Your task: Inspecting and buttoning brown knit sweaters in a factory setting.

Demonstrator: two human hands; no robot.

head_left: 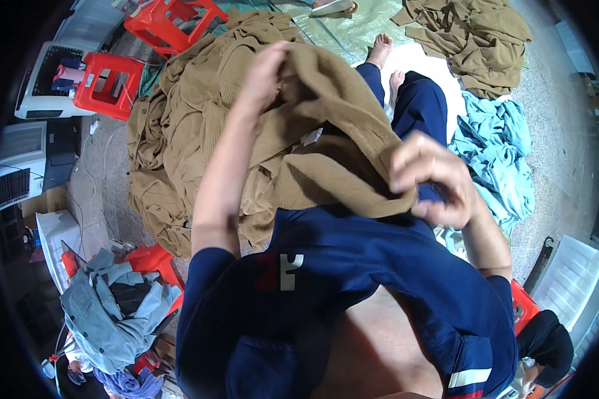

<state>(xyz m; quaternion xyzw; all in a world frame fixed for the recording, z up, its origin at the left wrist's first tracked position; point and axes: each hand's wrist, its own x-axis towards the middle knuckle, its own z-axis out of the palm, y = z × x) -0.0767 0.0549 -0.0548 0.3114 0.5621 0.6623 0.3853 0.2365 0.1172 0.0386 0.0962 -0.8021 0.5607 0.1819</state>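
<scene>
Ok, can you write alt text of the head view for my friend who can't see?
A person in navy clothes holds up a brown garment with the left grip and right grip. A big brown heap lies to the left; a smaller brown heap and blue clothes lie to the right. Red stools are at upper left.

Grey speckled floor shows along both sides; a shiny pale green sheet covers part near the top, catching bright light. At left are red plastic stools and white-framed units; at right, a white ridged panel.
</scene>
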